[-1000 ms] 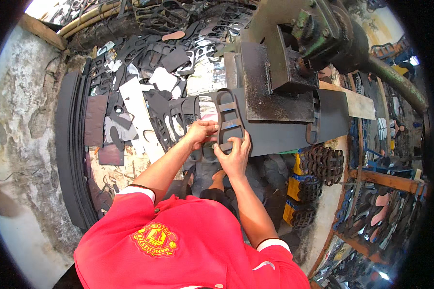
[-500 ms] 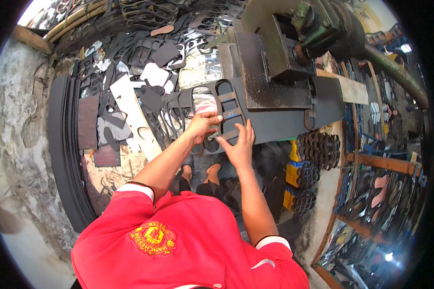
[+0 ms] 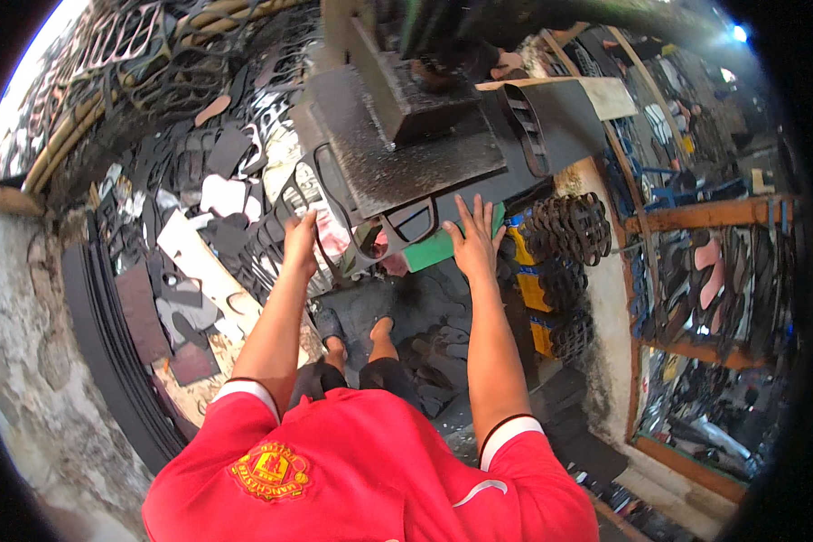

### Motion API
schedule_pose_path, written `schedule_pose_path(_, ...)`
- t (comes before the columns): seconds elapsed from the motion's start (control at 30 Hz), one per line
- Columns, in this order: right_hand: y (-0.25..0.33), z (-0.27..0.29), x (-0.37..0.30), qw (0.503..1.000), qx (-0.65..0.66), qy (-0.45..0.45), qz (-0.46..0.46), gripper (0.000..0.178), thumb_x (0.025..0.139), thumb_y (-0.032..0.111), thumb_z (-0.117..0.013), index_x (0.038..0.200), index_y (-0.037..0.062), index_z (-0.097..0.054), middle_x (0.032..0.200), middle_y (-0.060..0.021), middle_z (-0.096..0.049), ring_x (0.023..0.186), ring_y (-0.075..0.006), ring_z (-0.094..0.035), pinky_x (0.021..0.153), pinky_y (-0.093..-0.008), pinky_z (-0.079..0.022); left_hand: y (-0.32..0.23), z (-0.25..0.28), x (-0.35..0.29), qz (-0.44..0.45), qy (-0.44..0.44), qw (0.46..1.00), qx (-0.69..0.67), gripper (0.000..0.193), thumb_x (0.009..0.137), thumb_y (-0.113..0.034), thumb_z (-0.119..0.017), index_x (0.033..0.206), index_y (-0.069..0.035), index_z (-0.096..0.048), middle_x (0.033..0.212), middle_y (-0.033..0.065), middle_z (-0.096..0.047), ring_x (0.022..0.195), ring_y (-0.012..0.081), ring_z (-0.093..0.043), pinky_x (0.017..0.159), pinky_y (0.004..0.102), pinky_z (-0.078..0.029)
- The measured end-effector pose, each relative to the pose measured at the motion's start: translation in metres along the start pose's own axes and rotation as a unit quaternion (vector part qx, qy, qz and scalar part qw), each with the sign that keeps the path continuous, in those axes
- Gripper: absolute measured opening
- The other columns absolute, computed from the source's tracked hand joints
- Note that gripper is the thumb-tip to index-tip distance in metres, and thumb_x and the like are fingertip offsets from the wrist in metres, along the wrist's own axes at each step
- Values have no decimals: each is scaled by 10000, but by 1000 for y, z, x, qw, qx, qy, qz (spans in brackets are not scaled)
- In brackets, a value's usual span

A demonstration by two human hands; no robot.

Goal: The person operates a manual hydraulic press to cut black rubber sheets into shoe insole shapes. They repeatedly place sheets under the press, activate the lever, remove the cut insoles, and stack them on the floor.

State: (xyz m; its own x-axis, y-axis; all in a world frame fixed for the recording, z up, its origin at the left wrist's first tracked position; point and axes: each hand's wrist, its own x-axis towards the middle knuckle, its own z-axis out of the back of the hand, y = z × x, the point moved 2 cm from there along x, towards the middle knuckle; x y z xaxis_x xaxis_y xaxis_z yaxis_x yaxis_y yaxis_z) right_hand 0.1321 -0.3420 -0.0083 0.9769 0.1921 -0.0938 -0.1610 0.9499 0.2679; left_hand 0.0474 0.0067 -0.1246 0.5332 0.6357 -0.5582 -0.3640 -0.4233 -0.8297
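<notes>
A dark foam sheet with sole-shaped holes along its left end lies under the press plate. My left hand is closed on the cut-out edge strip at the sheet's left end. With fingers spread, my right hand lies flat on the sheet's near edge, right of a sole-shaped cutting die. That die is partly hidden beneath the press plate. A second sole-shaped die with crossbars rests on the sheet farther right. Below the sheet a green board shows at the near edge.
Black cut-out scraps and a long pale board cover the left side. Dark sheets lean against the left wall. Yellow crates with hanging dies stand right. A shelf rail runs beyond them.
My hands have moved apart, left hand leftward and right hand rightward. The die that was between them now sits partly beneath the press plate. My view has shifted too.
</notes>
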Motion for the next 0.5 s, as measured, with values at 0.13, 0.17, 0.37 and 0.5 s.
schedule_pose_path(0.13, -30, 1, 36, 1000, 9, -4, -29, 648, 1019, 643, -445, 1574, 310, -425, 1719, -41, -203, 1597, -287, -93, 1233, -688, -28, -37, -2, -31, 89, 151, 970, -168, 171, 1004, -237, -666, 1055, -77, -702, 874, -24, -676, 792, 101, -635, 630, 231, -465)
schedule_pose_path(0.17, -33, 1, 43, 999, 3, 10, -36, 666, 1013, 643, -467, 1571, 280, -437, 1720, -45, -198, 1597, -290, -92, 1228, -693, -30, -57, 1, -30, 92, 181, 965, -168, 200, 1011, -223, -661, 1135, -71, -700, 957, 12, -710, 840, 118, -661, 681, 234, -493)
schedule_pose_path(0.37, -27, 1, 96, 998, -1, 42, -50, 504, 1057, 404, -491, 1443, 92, -580, 1660, -103, -334, 1581, -360, -131, 1218, -731, -22, -133, -19, -26, -85, 74, 991, 66, 462, 968, -205, -725, 1352, 14, -591, 1166, 97, -695, 1075, 186, -657, 996, 335, -478)
schedule_pose_path(0.5, -38, 8, 83, 999, -4, 18, -32, 561, 1033, 509, -521, 1370, 78, -646, 1625, -145, -385, 1553, -383, -225, 1198, -751, -38, -217, -83, -99, -328, 80, 940, -51, 344, 1010, -122, -671, 1323, 7, -606, 1211, 84, -664, 1087, 153, -629, 969, 274, -496)
